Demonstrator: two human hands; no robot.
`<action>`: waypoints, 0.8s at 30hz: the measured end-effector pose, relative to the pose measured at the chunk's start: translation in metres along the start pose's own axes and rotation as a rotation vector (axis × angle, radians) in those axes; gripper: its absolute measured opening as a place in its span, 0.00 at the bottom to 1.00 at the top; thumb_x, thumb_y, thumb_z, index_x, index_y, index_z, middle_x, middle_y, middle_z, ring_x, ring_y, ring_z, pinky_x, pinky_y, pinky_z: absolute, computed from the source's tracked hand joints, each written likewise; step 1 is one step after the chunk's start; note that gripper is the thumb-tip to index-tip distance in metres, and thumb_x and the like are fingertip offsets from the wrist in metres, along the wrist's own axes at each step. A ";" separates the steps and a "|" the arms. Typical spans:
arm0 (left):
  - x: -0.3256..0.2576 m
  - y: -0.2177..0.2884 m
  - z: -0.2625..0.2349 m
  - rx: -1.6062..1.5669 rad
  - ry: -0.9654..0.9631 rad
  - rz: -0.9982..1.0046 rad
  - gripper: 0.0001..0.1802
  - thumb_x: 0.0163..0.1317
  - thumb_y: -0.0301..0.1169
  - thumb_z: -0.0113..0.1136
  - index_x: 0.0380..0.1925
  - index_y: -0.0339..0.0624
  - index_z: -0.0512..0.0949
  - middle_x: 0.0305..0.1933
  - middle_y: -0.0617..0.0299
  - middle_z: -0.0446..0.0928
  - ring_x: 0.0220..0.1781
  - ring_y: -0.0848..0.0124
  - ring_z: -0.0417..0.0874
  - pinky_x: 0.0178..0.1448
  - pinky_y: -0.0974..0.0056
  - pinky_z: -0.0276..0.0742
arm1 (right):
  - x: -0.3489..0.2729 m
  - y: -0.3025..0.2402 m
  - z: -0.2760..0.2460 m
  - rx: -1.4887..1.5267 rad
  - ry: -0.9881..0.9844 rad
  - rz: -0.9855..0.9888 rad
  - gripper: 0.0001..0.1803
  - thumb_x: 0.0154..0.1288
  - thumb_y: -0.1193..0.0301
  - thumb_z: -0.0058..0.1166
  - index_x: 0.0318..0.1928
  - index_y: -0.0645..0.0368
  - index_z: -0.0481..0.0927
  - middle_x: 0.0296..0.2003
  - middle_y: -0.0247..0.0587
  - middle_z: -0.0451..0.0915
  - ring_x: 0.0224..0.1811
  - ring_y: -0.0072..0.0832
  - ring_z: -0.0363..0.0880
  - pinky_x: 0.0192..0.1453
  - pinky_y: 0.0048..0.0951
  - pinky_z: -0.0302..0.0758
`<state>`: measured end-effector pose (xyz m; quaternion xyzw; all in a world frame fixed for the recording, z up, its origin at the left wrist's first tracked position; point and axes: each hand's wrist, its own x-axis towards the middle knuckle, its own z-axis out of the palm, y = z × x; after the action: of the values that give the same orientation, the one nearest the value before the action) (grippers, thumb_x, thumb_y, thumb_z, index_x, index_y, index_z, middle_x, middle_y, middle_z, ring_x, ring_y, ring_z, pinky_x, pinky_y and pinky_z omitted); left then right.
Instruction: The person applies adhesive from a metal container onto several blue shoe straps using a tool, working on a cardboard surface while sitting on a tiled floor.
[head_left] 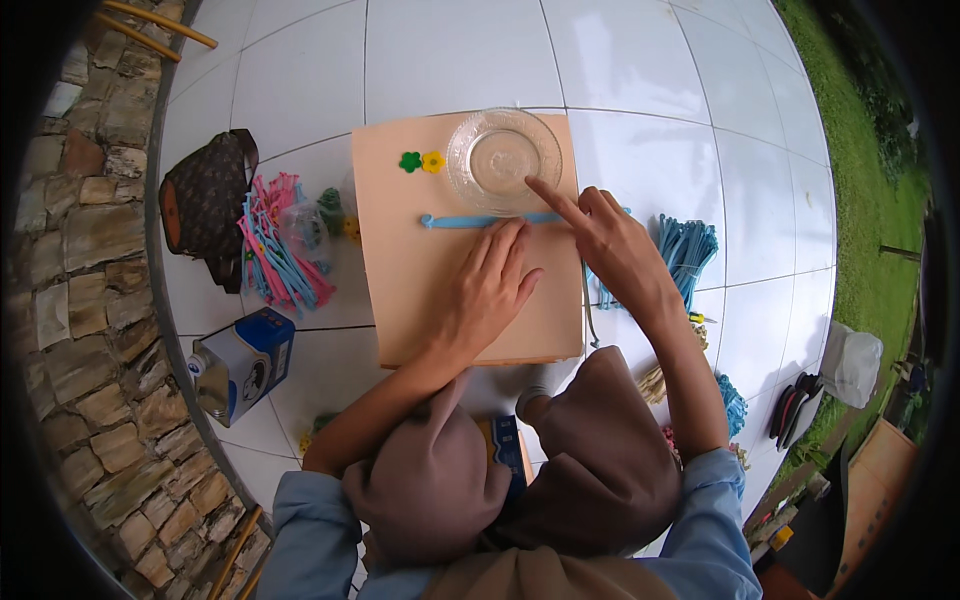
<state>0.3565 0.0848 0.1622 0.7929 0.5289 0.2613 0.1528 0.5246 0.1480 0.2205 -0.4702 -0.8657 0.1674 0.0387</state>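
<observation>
Neither hand grips anything. L. hand [490, 290] lies flat, palm down, fingers together, pressing on the peach board [420, 290]; its fingertips touch the blue strip [470, 221] from the near side. R. hand [610, 245] is loosely curled w/ index finger extended, tip resting at the strip's right part, just below the rim of the glass dish [503, 160]. No pinch is visible on either side.

Key relation: strip lies directly ahead of both hands, its long axis running left–right across the board, parallel to the board's far edge. L. hand covers the mid-section; R. index sits nearer the right end. The left end (a small rounded knob) is free and lies beyond the reach of either hand as placed.

Materials & shapes: strip is thin, flat, pale blue, apparently soft plastic or foam. Board is matte, smooth, rectangular. Dish is clear pressed glass, round, w/ a patterned rim, standing on the board's far edge. Beside it lie two small flower shapes, green flower [410, 161] and yellow flower [433, 161], touching each other.

Surroundings: glossy white tiled floor [300, 80]; pink-and-blue strip bundle [275, 255] left of the board; blue strip bundle [688, 250] to the right, partly behind the R. wrist; blue-and-grey carton [240, 362] near left.
</observation>
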 end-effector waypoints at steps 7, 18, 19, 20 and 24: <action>0.001 -0.001 -0.005 0.013 0.017 0.018 0.24 0.55 0.31 0.59 0.51 0.32 0.69 0.56 0.54 0.67 0.57 0.58 0.70 0.63 0.49 0.64 | 0.015 -0.001 -0.005 -0.070 -0.068 -0.017 0.45 0.50 0.85 0.50 0.67 0.39 0.54 0.31 0.44 0.71 0.37 0.34 0.76 0.38 0.31 0.79; 0.001 -0.001 -0.006 -0.005 0.027 0.009 0.24 0.54 0.30 0.59 0.51 0.33 0.69 0.56 0.54 0.67 0.57 0.59 0.70 0.63 0.50 0.64 | 0.017 0.001 -0.009 0.021 -0.127 0.054 0.41 0.51 0.84 0.51 0.65 0.42 0.57 0.32 0.44 0.73 0.38 0.37 0.77 0.40 0.31 0.79; 0.001 -0.001 -0.006 -0.015 0.027 0.007 0.24 0.54 0.29 0.59 0.51 0.33 0.69 0.55 0.55 0.68 0.57 0.59 0.70 0.63 0.50 0.64 | 0.015 0.003 -0.007 0.020 -0.128 0.054 0.41 0.51 0.84 0.51 0.65 0.42 0.57 0.32 0.44 0.73 0.38 0.37 0.77 0.40 0.31 0.79; 0.001 -0.001 -0.006 -0.016 0.028 0.007 0.24 0.54 0.29 0.59 0.51 0.33 0.69 0.55 0.55 0.68 0.57 0.59 0.70 0.63 0.50 0.64 | 0.012 0.007 -0.003 0.071 -0.043 0.024 0.39 0.51 0.83 0.52 0.64 0.43 0.59 0.34 0.44 0.72 0.40 0.37 0.76 0.39 0.32 0.79; 0.000 -0.002 -0.005 0.007 0.027 0.004 0.24 0.54 0.30 0.59 0.51 0.34 0.70 0.55 0.55 0.68 0.57 0.60 0.71 0.63 0.51 0.64 | -0.005 0.015 0.009 0.078 0.168 -0.032 0.32 0.52 0.79 0.54 0.59 0.47 0.64 0.42 0.43 0.69 0.44 0.37 0.73 0.39 0.31 0.79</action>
<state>0.3518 0.0858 0.1654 0.7909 0.5302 0.2705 0.1424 0.5374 0.1495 0.2071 -0.4671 -0.8595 0.1601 0.1321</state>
